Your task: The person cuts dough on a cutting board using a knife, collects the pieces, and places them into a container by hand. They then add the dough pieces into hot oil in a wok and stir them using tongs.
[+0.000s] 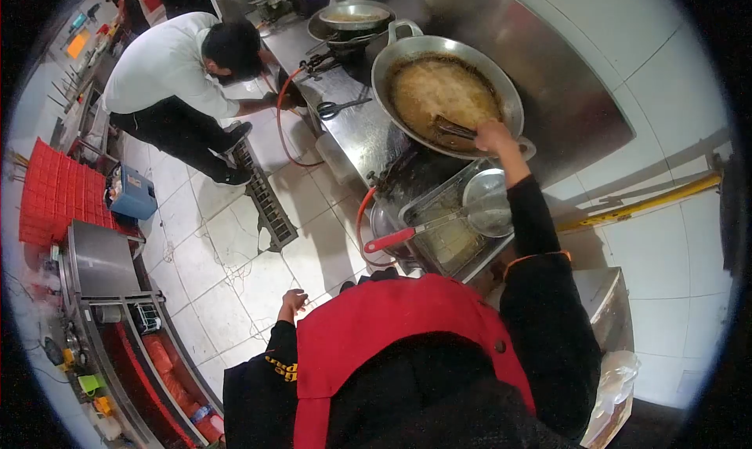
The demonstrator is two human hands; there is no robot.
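Note:
My right hand (495, 138) is closed around the end of a dark utensil (454, 128), whose other end reaches into a large wok (513, 108) of bubbling, frothy oil (442, 92). What the utensil grips, if anything, I cannot make out. My left hand (294, 302) hangs low over the tiled floor, its fingers partly curled and nothing visible in them. Just below the wok, a strainer with a red handle (390, 240) lies across a metal tray (454, 241).
Black scissors (341, 108) lie on the steel counter (345, 135) left of the wok. Beyond is a second wok (354, 15). A person in a white shirt (160, 65) bends by the counter. Red hoses (283, 128) hang at its edge. A drain grate (266, 202) crosses the floor.

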